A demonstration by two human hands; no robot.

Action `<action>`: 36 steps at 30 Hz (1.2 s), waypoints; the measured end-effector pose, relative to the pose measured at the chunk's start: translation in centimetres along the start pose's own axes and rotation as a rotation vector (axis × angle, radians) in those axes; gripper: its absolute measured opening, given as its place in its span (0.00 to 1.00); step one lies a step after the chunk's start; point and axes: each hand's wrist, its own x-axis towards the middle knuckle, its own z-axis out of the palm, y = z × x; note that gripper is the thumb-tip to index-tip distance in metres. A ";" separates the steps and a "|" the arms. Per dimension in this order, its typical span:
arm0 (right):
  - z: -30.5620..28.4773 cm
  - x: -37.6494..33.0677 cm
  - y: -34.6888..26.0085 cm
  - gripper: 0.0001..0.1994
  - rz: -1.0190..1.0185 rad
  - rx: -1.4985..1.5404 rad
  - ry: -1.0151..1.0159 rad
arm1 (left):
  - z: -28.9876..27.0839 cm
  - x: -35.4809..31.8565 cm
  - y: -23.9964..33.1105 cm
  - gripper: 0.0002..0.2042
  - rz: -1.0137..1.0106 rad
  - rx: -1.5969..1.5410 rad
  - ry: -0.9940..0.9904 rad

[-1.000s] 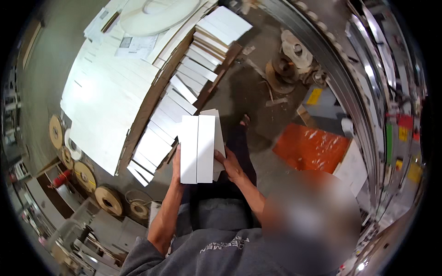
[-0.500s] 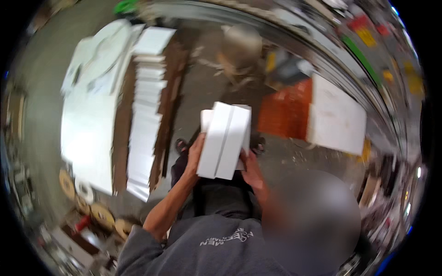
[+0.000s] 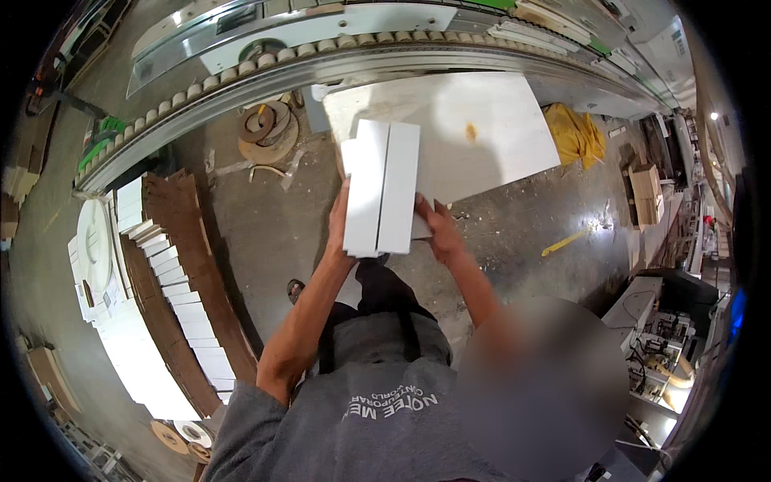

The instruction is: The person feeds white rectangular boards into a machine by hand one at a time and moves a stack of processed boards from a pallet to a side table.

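A bundle of narrow white panels point(image 3: 381, 189) is gripped between my two hands, its long sides pointing away from me. My left hand point(image 3: 340, 218) presses against the left side, fingers wrapped along the edge. On the opposite side my right hand point(image 3: 439, 230) clasps the lower right part, its fingertips partly hidden by the bundle. Two panel faces lie side by side on top, and a shorter white piece sticks out at the left. Beyond the bundle, its far end overlaps in view a large white board point(image 3: 490, 132); I cannot tell whether they touch.
A roller conveyor point(image 3: 309, 50) runs across the far side. Stacked white panels with brown edges point(image 3: 189, 297) stand at left. Rolls of banding point(image 3: 269, 136) lie on the floor near the conveyor. A yellow sheet point(image 3: 574, 136) is crumpled beside the white board. Machinery point(image 3: 662, 345) is at right.
I have turned to the right, so the white board now lies ahead and the panel stacks have shifted to the lower left. Both hands keep hold of the panels.
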 end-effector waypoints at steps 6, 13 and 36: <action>-9.6 9.0 -0.2 0.54 0.056 0.004 0.031 | 6.4 8.9 -2.5 0.33 -0.108 -0.073 -0.125; -11.5 14.8 -4.6 0.43 0.042 -0.037 -0.121 | 9.8 14.5 -2.3 0.39 -0.077 0.048 0.051; -15.0 17.7 -5.5 0.25 -0.101 -0.354 0.242 | 9.8 15.9 3.8 0.44 -0.167 0.961 0.142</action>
